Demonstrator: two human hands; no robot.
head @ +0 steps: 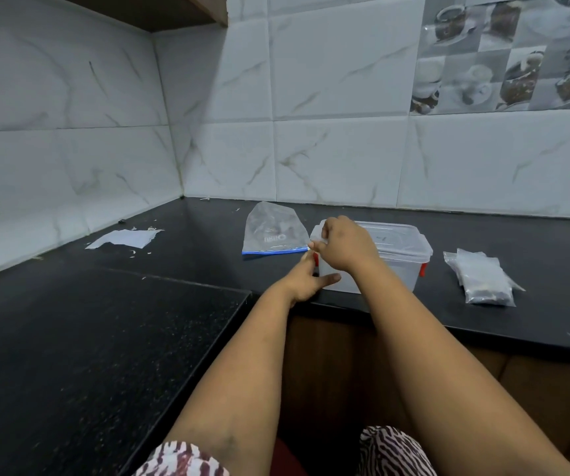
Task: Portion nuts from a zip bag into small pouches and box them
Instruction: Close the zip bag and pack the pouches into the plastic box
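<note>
Where the right hand [343,243] is laid over the near left corner of the clear plastic box [390,262], that corner and the clip there are largely hidden; the fingers are curled over the lid edge, gripping it. The left hand [306,281] is set against the box's lower left side, thumb stretched along the base and fingers raised towards the red clip [315,258], but whether the clip is pinched cannot be told. The lid is seen on the box, and a second red clip [423,269] shows at the right end. What lies inside cannot be made out through the cloudy wall. A nearly flat zip bag [271,231] with a blue seal is laid just left of the box, its contents blurred. A stack of small pouches [483,278] is placed to the right, apart from the box. The box is set close to the front edge of the black counter [105,338]. A torn paper scrap [124,238] is left by the side wall, with bare counter between it and the bag
</note>
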